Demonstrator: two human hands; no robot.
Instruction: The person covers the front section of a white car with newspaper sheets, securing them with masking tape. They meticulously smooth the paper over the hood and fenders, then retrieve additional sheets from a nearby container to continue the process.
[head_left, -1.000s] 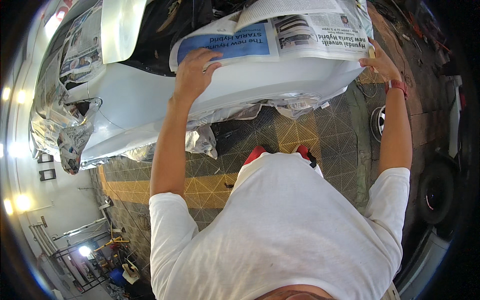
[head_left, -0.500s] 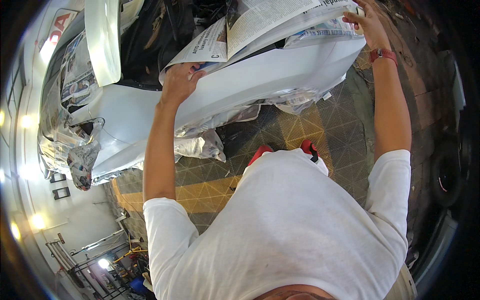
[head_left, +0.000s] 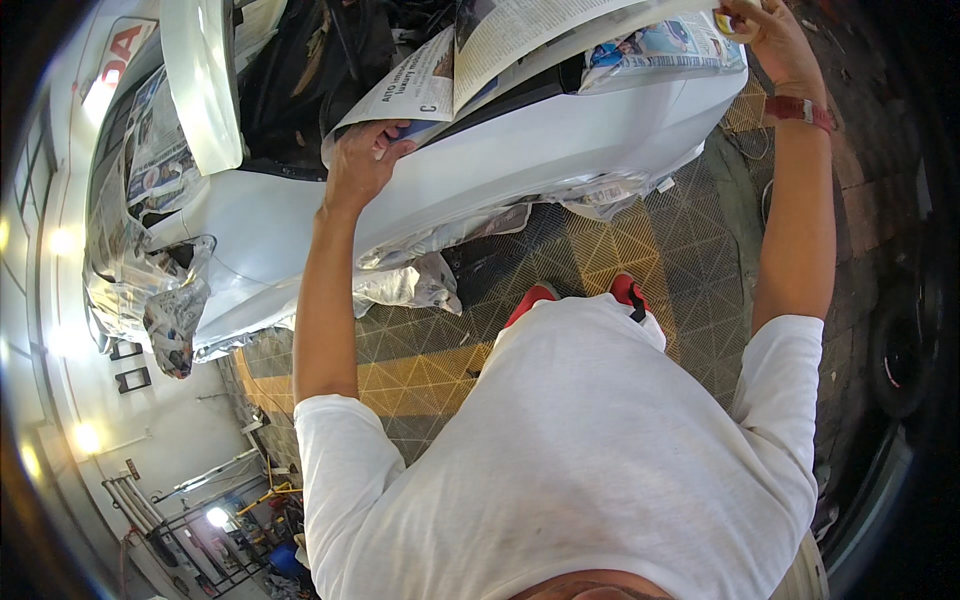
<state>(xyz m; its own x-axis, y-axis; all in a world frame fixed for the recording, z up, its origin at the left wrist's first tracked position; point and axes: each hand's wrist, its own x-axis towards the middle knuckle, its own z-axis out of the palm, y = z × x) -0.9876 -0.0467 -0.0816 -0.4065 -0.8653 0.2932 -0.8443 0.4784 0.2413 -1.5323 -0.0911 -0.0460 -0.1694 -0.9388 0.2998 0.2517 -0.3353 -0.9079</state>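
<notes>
Room lies open over the white panel (head_left: 520, 145) between the forearms (head_left: 327, 300), but raised newspaper (head_left: 530, 42) partly covers the dark cavity (head_left: 285, 110).

The floor (head_left: 620, 255) is laid with dark grey gridded tiles, crossed by ochre bands in a fine triangular pattern. Off to the right, rough brown ground (head_left: 872, 185) runs into shadow, where a dark wheel (head_left: 893, 375) stands. A pale wall (head_left: 190, 430) fills the left side (bowed by the lens, like everything near the rim), with black rectangular frames (head_left: 134, 387) and warm glowing lights (head_left: 87, 437). At lower left, a white lamp (head_left: 217, 517) shines among a metal rack (head_left: 175, 540), a yellow bar (head_left: 265, 497) and a blue container (head_left: 286, 560).
</notes>
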